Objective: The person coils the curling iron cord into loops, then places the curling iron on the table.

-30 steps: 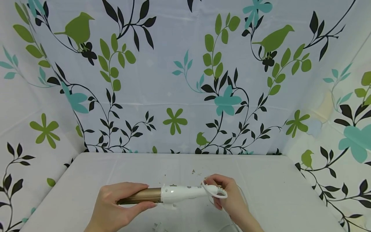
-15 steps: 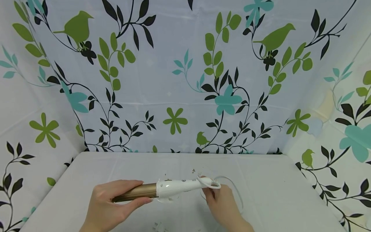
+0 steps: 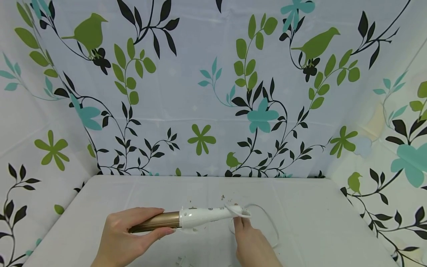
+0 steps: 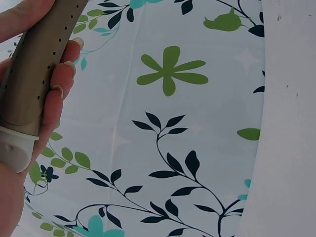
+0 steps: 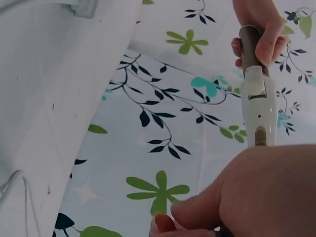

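Observation:
A hair styling iron [image 3: 203,216] with a white handle and a gold barrel is held above the table, roughly level. My left hand [image 3: 125,231] grips the gold barrel [image 4: 44,64], which has rows of small holes. Around the handle's right end runs a loop of the white power cord [image 3: 275,227]; more cord hangs in an arc behind my right hand [image 3: 255,244]. That hand's fingers are curled beneath the handle's end and pinch the cord, though the fingertips are partly hidden. In the right wrist view, a button and slider show on the white handle [image 5: 259,113].
A white plug [image 3: 183,261] lies on the white table [image 3: 317,222] at the front edge of the view. Small dark specks are scattered behind the iron. Patterned cloth [image 3: 180,85] with birds and leaves surrounds the table at the back and sides.
My right hand has moved from beside the handle's end to below it, drawing the cord around the handle. The iron has shifted slightly left and its right end has risen. My left hand keeps its grip.

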Motion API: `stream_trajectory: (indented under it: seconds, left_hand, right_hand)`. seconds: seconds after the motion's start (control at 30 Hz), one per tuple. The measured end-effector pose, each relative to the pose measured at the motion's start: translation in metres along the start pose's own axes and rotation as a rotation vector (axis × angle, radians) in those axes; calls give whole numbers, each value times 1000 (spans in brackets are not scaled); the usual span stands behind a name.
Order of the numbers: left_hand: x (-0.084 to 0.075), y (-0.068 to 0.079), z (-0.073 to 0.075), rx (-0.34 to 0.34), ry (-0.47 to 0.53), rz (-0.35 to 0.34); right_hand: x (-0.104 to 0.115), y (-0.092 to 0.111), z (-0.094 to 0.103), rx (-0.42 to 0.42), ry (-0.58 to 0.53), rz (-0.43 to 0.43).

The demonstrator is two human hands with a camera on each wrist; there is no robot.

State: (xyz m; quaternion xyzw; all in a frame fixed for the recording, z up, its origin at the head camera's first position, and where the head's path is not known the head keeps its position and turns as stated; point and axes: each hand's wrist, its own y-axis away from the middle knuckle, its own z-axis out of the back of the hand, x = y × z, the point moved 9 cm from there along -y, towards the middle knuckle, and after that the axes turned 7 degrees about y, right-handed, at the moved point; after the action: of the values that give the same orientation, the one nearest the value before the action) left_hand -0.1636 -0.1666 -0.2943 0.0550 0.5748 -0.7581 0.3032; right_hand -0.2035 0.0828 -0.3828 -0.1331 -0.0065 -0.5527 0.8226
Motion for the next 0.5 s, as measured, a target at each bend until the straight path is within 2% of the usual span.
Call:
stream_trajectory:
  seconds: [0.13, 0.23, 0.5]
  left_hand:
    - [2, 0, 0, 2, -22, 39]
    - [3, 0, 1, 7, -40, 70]
    - [3, 0, 3, -13, -67, 37]
  right_hand:
    - [2, 1, 14, -130, 95, -9]
    - [2, 2, 18, -167, 123, -27]
    - [6, 3, 13, -116, 131, 24]
